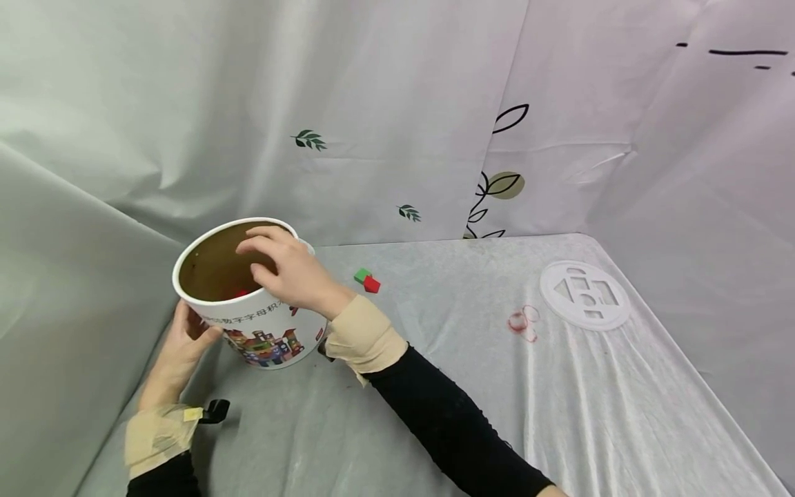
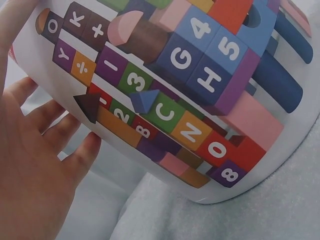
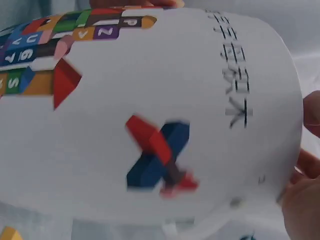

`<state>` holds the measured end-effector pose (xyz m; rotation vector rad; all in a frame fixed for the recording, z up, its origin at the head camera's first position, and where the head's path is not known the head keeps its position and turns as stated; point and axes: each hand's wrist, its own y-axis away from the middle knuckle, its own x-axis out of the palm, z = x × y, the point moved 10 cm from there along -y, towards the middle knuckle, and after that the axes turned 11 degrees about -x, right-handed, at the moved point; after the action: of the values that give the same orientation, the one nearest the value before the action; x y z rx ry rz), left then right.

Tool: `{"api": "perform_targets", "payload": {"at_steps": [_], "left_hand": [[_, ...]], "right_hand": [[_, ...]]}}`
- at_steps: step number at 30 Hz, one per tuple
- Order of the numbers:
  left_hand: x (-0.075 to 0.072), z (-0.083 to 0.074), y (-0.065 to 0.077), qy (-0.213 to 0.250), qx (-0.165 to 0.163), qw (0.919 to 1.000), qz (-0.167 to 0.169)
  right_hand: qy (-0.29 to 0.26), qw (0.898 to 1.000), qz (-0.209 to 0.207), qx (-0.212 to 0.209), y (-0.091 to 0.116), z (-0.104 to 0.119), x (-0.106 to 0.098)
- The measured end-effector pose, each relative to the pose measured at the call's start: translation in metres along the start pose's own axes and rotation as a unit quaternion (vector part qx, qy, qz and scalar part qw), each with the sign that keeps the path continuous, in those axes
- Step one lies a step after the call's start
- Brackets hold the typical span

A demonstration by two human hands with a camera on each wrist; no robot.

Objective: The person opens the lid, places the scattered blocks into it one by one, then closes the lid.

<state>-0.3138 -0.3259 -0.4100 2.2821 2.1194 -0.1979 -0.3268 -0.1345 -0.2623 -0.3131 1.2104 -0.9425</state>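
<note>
A white printed bucket [image 1: 261, 328] stands at the left of the table, its wide mouth facing up and toward me. At its left side my left hand [image 1: 180, 348] holds the wall, thumb on the front and fingers round the side; the left wrist view shows those fingers [image 2: 82, 155] against the printed blocks picture. My right hand [image 1: 288, 269] is at the right part of the rim, its loosely bent fingers over the opening, with nothing seen in them. Inside, a small red piece [image 1: 241, 293] shows; the rest of the contents is hidden.
Right of the bucket lie a green block [image 1: 363, 275] and a red block [image 1: 371, 284], side by side. Farther right is a round white lid [image 1: 585, 295] with shaped holes, and red ring marks [image 1: 524, 323] are beside it. White cloth walls surround the table.
</note>
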Motion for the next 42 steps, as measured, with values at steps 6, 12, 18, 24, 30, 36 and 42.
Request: {"api": "perform_targets", "payload": {"at_steps": [6,12,18,24,30,36,42], "left_hand": [[0.0,-0.003,0.0,0.003,0.008,1.0,0.004],[0.0,-0.004,-0.002,-0.008,0.001,1.0,0.001],[0.003,-0.003,-0.001,-0.005,0.004,1.0,0.0],[0.004,0.002,0.003,-0.007,0.002,1.0,-0.003],[0.004,0.002,0.005,0.002,0.009,0.9999,0.003],[0.004,0.002,0.003,0.005,0.01,0.9999,0.002],[0.003,0.0,0.001,-0.002,0.009,1.0,0.001]], "right_hand": [[-0.068,0.992,-0.101,0.005,0.024,-0.018,-0.039],[-0.047,0.992,-0.113,0.042,0.054,-0.05,-0.063],[-0.016,0.989,-0.086,0.118,0.094,-0.091,-0.065],[-0.012,0.985,-0.051,0.166,0.118,-0.119,-0.052],[-0.019,0.975,-0.011,0.223,0.137,-0.147,-0.036],[-0.02,0.966,0.048,0.253,0.15,-0.17,-0.012],[-0.023,0.951,0.09,0.295,0.163,-0.189,0.006]]}}
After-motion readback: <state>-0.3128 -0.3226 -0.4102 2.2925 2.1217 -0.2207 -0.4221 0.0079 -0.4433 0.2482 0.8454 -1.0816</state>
